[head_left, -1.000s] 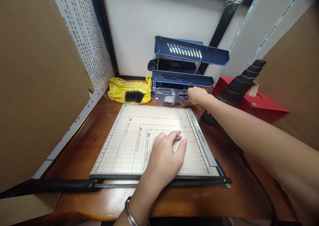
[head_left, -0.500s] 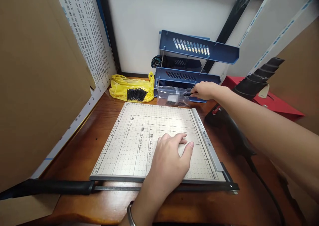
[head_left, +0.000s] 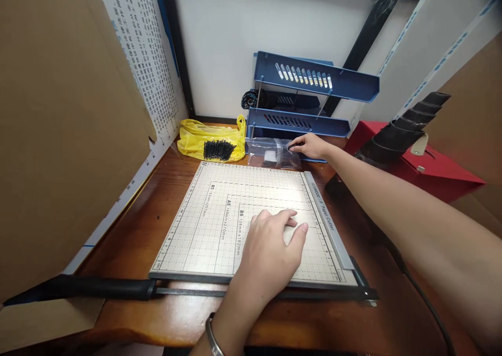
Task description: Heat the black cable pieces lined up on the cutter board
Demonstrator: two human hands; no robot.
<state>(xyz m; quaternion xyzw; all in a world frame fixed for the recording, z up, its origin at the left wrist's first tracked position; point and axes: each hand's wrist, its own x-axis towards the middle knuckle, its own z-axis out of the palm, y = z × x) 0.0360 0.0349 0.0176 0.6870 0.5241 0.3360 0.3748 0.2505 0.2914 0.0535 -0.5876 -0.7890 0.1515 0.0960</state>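
My left hand [head_left: 272, 246] lies on the gridded board of the paper cutter [head_left: 188, 241], its thumb apart from the curled fingers, with nothing seen in it. Stretched out to the back, my right hand [head_left: 311, 146] pinches a small black object [head_left: 295, 146], too small to name. It is held at the right end of a clear plastic bag [head_left: 259, 148] with a white piece inside. Left of that bag, a bundle of thin black strips [head_left: 218, 150] lies against a yellow plastic bag [head_left: 190, 139].
Behind stands a blue tiered rack [head_left: 314, 76] with a black roll [head_left: 249, 100] at its side. The cutter's black handle [head_left: 105, 288] points left along the front. At right are a red box [head_left: 451, 162] and a black ridged object [head_left: 403, 128]. Cardboard [head_left: 70, 110] walls the left.
My right hand has drawn slightly left and down over the clear bag, still pinching the black object. The view has shifted a little; my left hand stays on the board.
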